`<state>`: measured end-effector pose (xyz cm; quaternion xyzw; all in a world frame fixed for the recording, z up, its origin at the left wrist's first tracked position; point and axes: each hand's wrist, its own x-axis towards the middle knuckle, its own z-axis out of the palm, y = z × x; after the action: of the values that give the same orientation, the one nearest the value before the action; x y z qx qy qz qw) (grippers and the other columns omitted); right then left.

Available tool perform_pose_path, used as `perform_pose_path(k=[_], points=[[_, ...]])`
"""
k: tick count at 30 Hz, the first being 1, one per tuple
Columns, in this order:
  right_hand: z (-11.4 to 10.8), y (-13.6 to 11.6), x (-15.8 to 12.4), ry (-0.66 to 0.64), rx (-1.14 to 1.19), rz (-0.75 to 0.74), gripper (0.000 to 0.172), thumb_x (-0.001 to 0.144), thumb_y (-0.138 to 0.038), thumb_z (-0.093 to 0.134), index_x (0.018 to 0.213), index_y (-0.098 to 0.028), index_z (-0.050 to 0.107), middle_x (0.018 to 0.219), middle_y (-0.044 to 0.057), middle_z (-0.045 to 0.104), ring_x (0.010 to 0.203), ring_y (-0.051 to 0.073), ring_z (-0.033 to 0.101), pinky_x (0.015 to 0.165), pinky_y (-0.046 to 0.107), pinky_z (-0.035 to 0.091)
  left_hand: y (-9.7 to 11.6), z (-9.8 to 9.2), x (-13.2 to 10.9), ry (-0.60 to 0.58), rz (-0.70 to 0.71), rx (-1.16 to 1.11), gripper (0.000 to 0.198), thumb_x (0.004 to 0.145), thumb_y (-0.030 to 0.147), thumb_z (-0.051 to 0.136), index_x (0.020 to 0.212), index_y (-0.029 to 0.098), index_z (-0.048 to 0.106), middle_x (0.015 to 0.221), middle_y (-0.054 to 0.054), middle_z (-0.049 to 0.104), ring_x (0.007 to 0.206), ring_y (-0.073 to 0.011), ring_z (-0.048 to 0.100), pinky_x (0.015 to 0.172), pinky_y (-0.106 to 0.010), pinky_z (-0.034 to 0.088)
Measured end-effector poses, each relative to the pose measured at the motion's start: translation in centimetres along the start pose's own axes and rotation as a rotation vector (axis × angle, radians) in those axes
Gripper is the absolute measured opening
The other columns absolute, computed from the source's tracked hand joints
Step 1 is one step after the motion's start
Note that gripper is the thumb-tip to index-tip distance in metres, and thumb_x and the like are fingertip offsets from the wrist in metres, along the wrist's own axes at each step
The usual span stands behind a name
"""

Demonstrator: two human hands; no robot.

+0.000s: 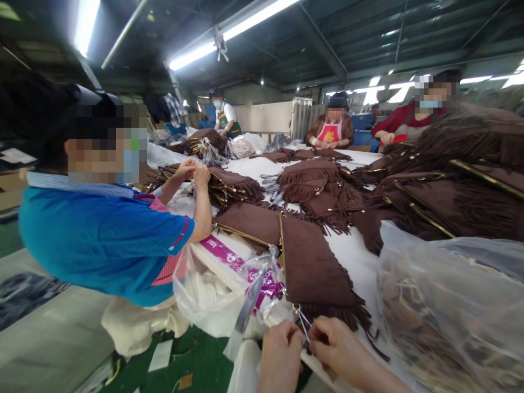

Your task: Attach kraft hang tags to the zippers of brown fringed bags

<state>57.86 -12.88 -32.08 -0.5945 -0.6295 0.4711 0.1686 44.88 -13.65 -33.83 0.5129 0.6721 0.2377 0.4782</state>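
A brown suede bag with fringe (315, 262) lies on the white table (352, 251) right in front of me. My left hand (280, 357) and my right hand (341, 349) meet at its near corner, fingers pinched together. Between them a small metal ring or clip with a thin tag (302, 319) hangs from the bag's corner; both hands pinch around it. What exactly each finger grips is too small to make out.
A person in a blue shirt (102, 234) works at the left, hands on another bag. Piles of brown fringed bags (442, 185) cover the table. A clear plastic sack (450, 305) sits at my right; a plastic bag (208, 295) hangs off the near edge. Three more people work at the far side.
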Motion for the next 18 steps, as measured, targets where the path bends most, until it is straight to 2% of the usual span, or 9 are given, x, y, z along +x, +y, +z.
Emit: perform_pose_path(k=[2,5,10,18], points=[[0.4,0.4,0.1,0.004,0.034,-0.008,0.011,0.064,-0.016,0.043,0.054,-0.019,0.045,0.048,-0.005,0.045,0.041,0.010,0.051,0.038,0.019,0.031,0.0,1.0,0.4,-0.085,-0.165,-0.241,0.020,0.074,0.024,0.038,0.060,0.017,0.051,0.043,0.002,0.050,0.031,-0.0111,0.046,0.031,-0.020,0.023],[0.5,0.6,0.2,0.008,0.033,-0.021,0.011,0.064,-0.014,0.042,0.055,-0.019,0.045,0.051,-0.004,0.047,0.042,0.010,0.051,0.038,0.019,0.032,0.2,1.9,1.1,-0.035,-0.220,-0.456,0.020,0.071,0.025,0.041,0.055,0.016,0.048,0.038,0.003,0.047,0.025,-0.0085,0.042,0.027,-0.018,0.015],[0.1,0.0,-0.1,0.021,-0.079,-0.033,0.013,0.065,-0.011,0.041,0.056,-0.019,0.044,0.059,-0.002,0.049,0.044,0.010,0.050,0.039,0.020,0.032,0.7,2.3,1.2,0.067,-0.226,-0.507,0.017,0.065,0.015,0.043,0.049,0.016,0.047,0.034,0.004,0.046,0.022,-0.0064,0.037,0.027,-0.016,0.017],[0.1,-0.1,-0.1,0.052,-0.212,-0.089,0.013,0.064,-0.010,0.043,0.057,-0.018,0.048,0.065,0.001,0.054,0.058,0.013,0.054,0.051,0.022,0.034,1.2,2.0,0.9,0.043,-0.228,-0.535,0.022,0.067,0.009,0.042,0.047,0.016,0.048,0.031,0.005,0.043,0.024,-0.0055,0.036,0.028,-0.015,0.018]])
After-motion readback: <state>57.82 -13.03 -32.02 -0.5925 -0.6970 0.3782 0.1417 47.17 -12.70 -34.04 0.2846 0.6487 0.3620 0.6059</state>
